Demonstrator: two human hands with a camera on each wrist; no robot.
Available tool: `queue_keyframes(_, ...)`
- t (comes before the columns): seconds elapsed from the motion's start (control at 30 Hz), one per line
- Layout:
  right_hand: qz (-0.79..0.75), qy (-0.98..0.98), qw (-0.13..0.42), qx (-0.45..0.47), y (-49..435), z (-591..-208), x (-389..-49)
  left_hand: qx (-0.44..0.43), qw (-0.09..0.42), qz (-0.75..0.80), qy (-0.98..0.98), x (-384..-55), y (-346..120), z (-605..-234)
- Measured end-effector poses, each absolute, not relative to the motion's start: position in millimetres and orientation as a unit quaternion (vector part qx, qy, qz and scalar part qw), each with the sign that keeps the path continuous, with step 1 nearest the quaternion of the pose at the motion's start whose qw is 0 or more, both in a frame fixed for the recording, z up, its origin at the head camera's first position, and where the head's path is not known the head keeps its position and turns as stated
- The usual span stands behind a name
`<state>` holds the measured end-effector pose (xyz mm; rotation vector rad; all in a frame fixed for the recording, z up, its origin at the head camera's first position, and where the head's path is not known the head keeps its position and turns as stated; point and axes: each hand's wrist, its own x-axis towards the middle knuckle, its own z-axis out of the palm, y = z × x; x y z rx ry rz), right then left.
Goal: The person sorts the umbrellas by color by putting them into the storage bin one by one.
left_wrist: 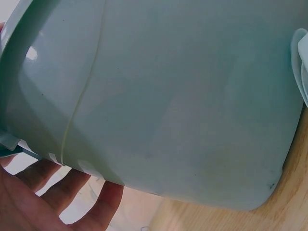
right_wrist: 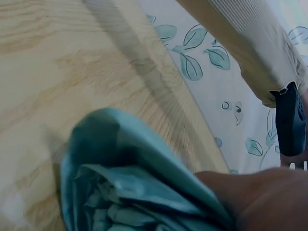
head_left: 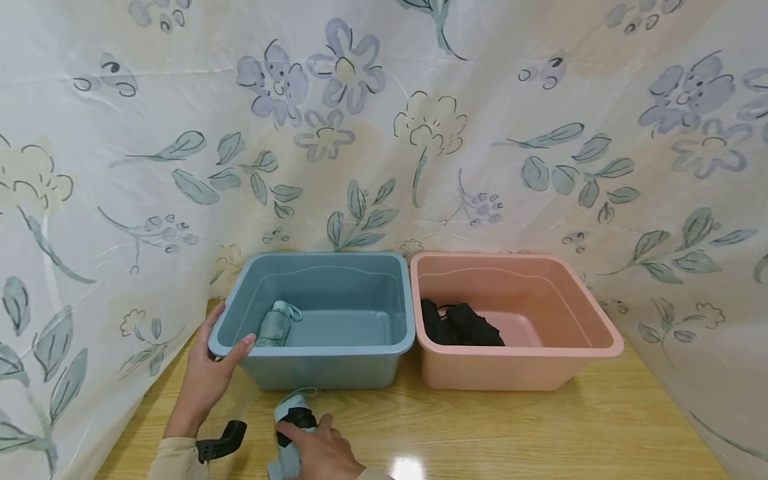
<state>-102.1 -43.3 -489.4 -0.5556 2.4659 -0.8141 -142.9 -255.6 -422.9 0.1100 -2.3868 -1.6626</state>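
My left hand (head_left: 207,370) grips the left front corner of a blue plastic bin (head_left: 324,370), thumb on the front rim and fingers along the left side. In the left wrist view its fingers (left_wrist: 103,207) lie against the bin's outer wall. My right hand (head_left: 324,447) holds a folded light-blue umbrella (head_left: 289,460) low in front of that bin, its strap end pointing at the bin. A black patch (head_left: 300,418) shows on the umbrella near the fingers. Loose folds of the umbrella's fabric (right_wrist: 130,187) fill the bottom of the right wrist view.
Another folded light-blue umbrella (head_left: 275,327) lies inside the blue bin at the left. Beside it stands a pink bin (head_left: 492,370) with a black fabric bundle (head_left: 471,327) in it. Both bins stand on a wooden table (head_left: 480,427) against a flowered curtain (head_left: 384,147).
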Motion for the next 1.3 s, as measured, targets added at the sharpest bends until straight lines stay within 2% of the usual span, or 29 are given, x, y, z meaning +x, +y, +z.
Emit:
queue_keyframes(0.17,-0.334,0.863,0.288,-0.247,-29.7,-490.9,-108.2,0.039,0.113,-0.570,-0.813,-142.6,-255.2,-422.6)
queue_keyframes(0.3,-0.435,0.802,0.298,-0.281,-5.9,-489.8,-111.0,0.044,0.111,-0.569,-0.813,-141.9,-255.1,-423.0)
queue_keyframes(0.43,-0.541,0.734,0.307,-0.274,16.7,-481.2,-107.4,0.043,0.108,-0.567,-0.815,-141.4,-255.7,-422.4)
queue_keyframes(0.7,-0.613,0.677,0.334,-0.233,45.0,-424.6,-92.6,0.036,0.109,-0.569,-0.814,-142.4,-254.6,-419.3)
queue_keyframes(0.83,-0.608,0.674,0.305,-0.288,51.6,-394.8,-99.3,0.038,0.111,-0.568,-0.814,-141.9,-254.2,-419.3)
queue_keyframes(0.93,-0.609,0.675,0.235,-0.343,52.4,-383.2,-109.6,0.040,0.108,-0.570,-0.814,-142.9,-254.3,-420.4)
queue_keyframes(1.07,-0.611,0.685,0.187,-0.350,50.8,-366.9,-127.2,0.043,0.103,-0.573,-0.812,-144.4,-255.0,-422.2)
queue_keyframes(1.3,-0.638,0.686,0.185,-0.297,39.8,-341.3,-173.2,0.053,0.097,-0.569,-0.815,-143.9,-255.1,-421.2)
